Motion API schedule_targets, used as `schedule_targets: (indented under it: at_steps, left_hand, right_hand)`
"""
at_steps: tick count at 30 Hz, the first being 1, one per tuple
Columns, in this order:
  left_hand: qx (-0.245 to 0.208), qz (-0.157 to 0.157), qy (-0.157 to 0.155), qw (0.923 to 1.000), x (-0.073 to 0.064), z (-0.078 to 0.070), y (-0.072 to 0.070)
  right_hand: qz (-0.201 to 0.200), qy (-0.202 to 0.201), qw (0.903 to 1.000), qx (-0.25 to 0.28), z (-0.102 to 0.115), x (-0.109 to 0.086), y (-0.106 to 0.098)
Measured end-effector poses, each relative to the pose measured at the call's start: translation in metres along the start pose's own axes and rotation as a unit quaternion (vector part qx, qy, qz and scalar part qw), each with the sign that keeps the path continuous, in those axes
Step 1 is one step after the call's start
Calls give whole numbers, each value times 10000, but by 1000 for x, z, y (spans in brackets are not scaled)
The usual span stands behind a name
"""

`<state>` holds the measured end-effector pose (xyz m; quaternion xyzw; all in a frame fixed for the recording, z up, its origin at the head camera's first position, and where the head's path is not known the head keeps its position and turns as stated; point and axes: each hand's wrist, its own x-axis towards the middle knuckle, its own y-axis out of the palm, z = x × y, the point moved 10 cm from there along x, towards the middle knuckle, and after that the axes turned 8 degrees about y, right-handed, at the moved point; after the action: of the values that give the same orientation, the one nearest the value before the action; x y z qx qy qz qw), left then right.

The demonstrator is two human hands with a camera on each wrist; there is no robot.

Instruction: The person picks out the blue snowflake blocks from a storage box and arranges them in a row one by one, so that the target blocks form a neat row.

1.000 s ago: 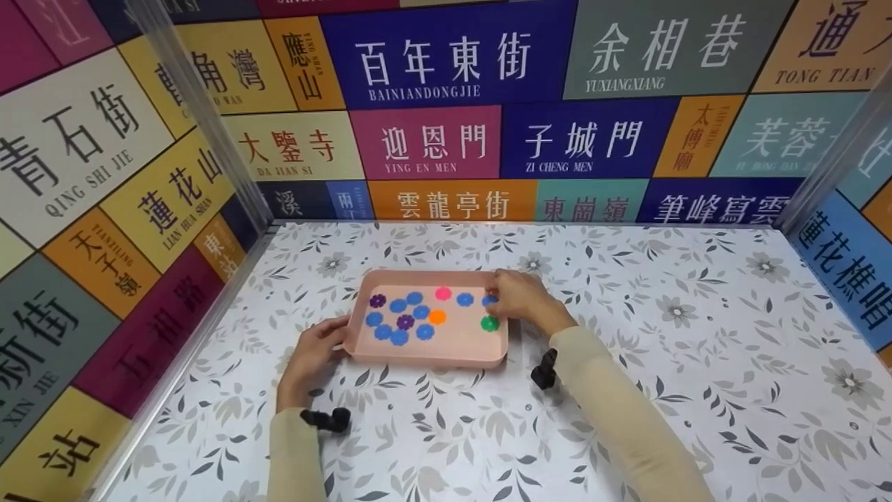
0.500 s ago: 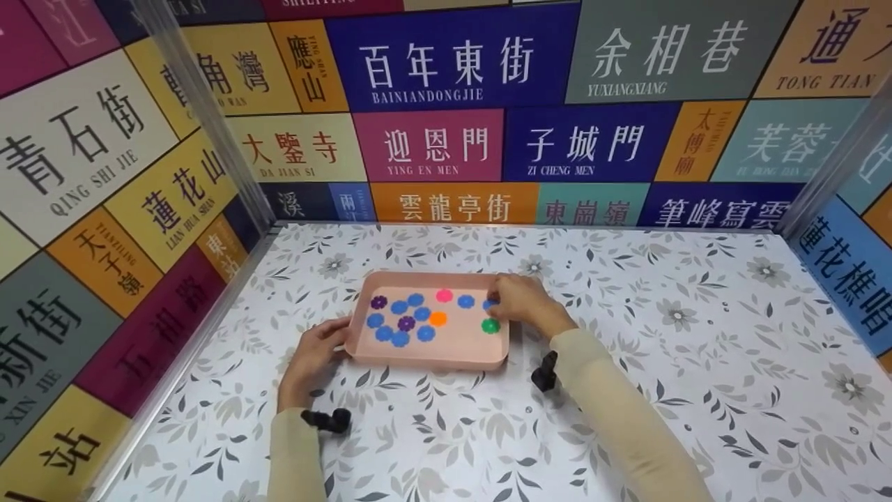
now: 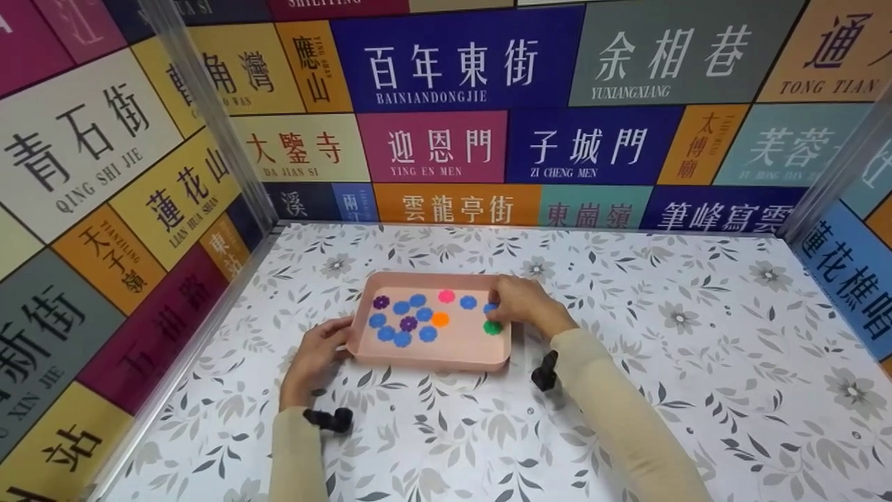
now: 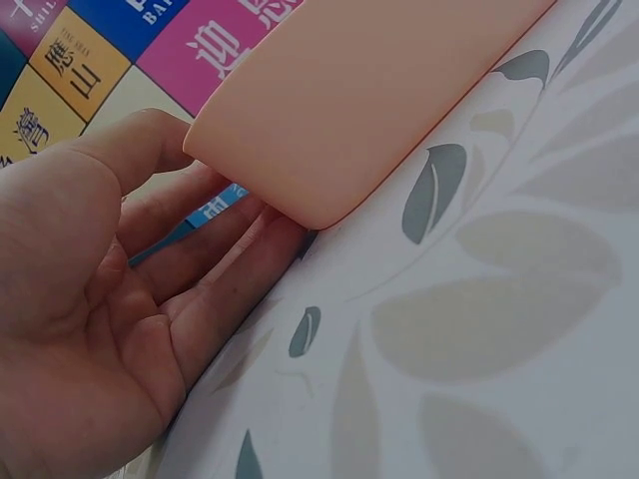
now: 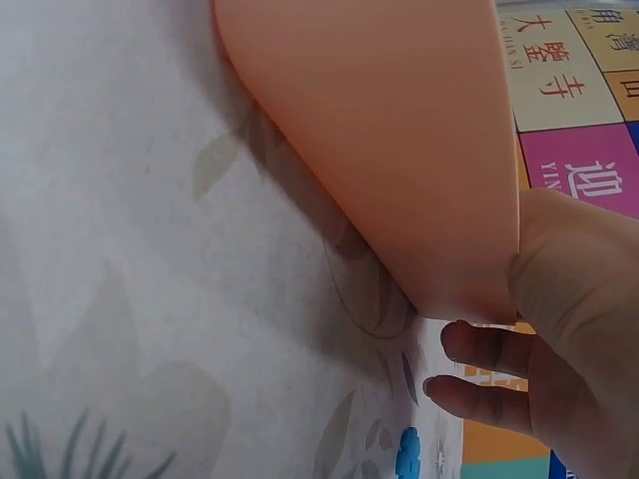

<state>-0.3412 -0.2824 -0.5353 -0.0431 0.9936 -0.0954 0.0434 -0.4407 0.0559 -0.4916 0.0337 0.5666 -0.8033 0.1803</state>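
A shallow pink tray [image 3: 432,361] rests on the table, with flower-shaped pieces lying flat in it. Several are blue, like the blue piece [image 3: 467,302] towards the right; two purple pieces, one pink, one orange and a green piece [image 3: 492,328] lie among them. My left hand [image 3: 317,355] holds the tray's left end; in the left wrist view its thumb meets the rim and the fingers reach to the lower corner. At the right end my right hand [image 3: 524,301] grips the rim, thumb inside near the green piece, two fingers showing outside in the right wrist view.
A white tabletop [image 3: 669,390] with a grey leaf print surrounds the tray. Colourful panels with street names [image 3: 446,150] wall in the back and sides. In the right wrist view a small blue scalloped shape [image 5: 407,454] shows below the fingers.
The whole view shifts slightly. Both hands stay at the tray's ends; the right thumb covers a little more of the green piece's top edge.
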Motion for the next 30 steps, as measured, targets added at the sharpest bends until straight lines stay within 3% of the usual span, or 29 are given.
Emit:
schedule_targets:
  at_steps: [13, 19, 26, 30]
  left_hand:
    - [-34, 15, -78, 10000, -1, 1, 0]
    - [2, -1, 40, 10000, 0, 0, 1]
    - [1, 18, -247, 9997, 0, 6, 1]
    - [-10, 38, -216, 9998, 0, 5, 0]
  right_hand:
    - [-315, -232, 9992, 54, 1, -3, -4]
    - [-784, -475, 9958, 69, 0, -10, -11]
    - [-1487, -974, 9825, 552, 5, -24, -33]
    - [-1817, -1099, 9733, 866, 5, -36, -52]
